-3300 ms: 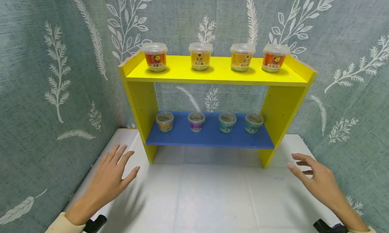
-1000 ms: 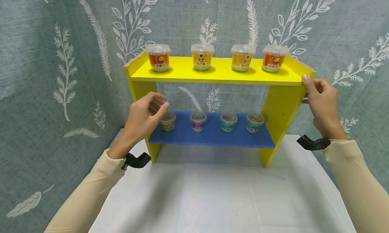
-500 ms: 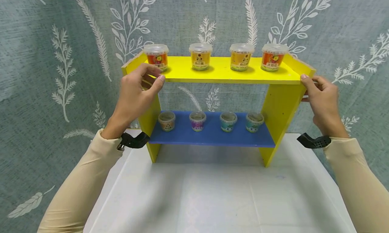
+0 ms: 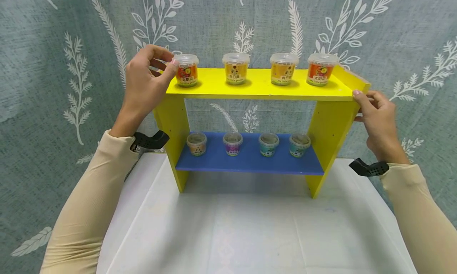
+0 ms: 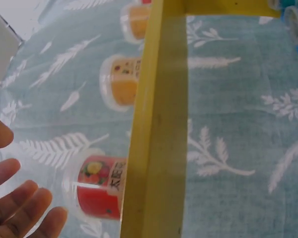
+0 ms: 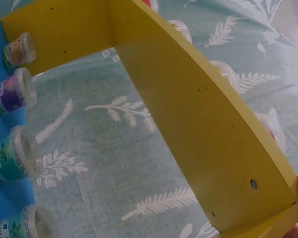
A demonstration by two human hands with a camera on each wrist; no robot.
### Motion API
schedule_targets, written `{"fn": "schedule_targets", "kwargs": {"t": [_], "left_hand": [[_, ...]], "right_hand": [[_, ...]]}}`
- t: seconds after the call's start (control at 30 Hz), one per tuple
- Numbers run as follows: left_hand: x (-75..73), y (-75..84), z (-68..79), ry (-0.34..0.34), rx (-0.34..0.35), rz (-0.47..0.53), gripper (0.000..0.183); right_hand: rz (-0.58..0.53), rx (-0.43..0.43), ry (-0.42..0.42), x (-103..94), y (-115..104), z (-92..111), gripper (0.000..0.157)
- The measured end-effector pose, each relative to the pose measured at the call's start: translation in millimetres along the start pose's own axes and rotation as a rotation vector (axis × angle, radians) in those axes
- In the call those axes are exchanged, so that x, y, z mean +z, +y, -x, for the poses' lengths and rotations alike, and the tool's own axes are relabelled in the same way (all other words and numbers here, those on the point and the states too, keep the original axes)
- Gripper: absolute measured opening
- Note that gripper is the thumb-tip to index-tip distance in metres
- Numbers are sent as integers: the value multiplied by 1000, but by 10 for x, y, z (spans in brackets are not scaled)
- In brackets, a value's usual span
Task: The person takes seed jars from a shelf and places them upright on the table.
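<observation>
A yellow shelf rack (image 4: 264,92) with a blue lower board stands on the white table. My right hand (image 4: 380,119) grips its upper right corner, thumb on the front edge and fingers on the outer side. My left hand (image 4: 148,79) is raised at the upper left, fingers spread and slightly bent. It is beside the leftmost red-labelled cup (image 4: 187,71), with a gap to that cup's lid (image 5: 79,183) in the left wrist view. Also on the top board are two yellow-labelled cups, one (image 4: 236,69) left of the other (image 4: 283,70), and another red-labelled cup (image 4: 322,70).
The blue board (image 4: 246,163) holds an orange-labelled cup (image 4: 196,144), a purple one (image 4: 232,144) and two teal ones (image 4: 268,145). Yellow side panels (image 4: 328,135) flank it. Patterned green cloth (image 4: 32,119) hangs behind and at the sides. The white table (image 4: 250,230) extends in front.
From the left foreground, my left hand has risen past the lower board to the leftmost top cup. My right hand went up to the rack's corner and stays there. The cups stand as before.
</observation>
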State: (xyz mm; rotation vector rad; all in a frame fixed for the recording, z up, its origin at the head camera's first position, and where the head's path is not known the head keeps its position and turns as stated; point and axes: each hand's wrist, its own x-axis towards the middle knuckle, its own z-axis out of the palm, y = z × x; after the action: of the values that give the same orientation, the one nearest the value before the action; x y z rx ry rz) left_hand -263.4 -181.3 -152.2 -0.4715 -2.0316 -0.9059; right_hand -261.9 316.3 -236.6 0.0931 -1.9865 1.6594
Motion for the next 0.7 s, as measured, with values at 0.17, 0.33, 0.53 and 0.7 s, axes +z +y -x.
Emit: {"fn": "schedule_targets", "kwargs": {"t": [0.17,0.33,0.53,0.7], "left_hand": [[-24,-57,-116,-9,-33,-14,39],[-30,-120,-214,-69,-79,-34,50],[10,-191,-313,-223,-218,-26,66],[45,-199,-395,-294,-283,-18,75]], "right_hand": [[-46,-8,0,28,2,1,29],[-42,-4,-3,24,10,-5,29],[-64,17,0,5,23,-9,29],[-83,18,6,22,14,6,30]]}}
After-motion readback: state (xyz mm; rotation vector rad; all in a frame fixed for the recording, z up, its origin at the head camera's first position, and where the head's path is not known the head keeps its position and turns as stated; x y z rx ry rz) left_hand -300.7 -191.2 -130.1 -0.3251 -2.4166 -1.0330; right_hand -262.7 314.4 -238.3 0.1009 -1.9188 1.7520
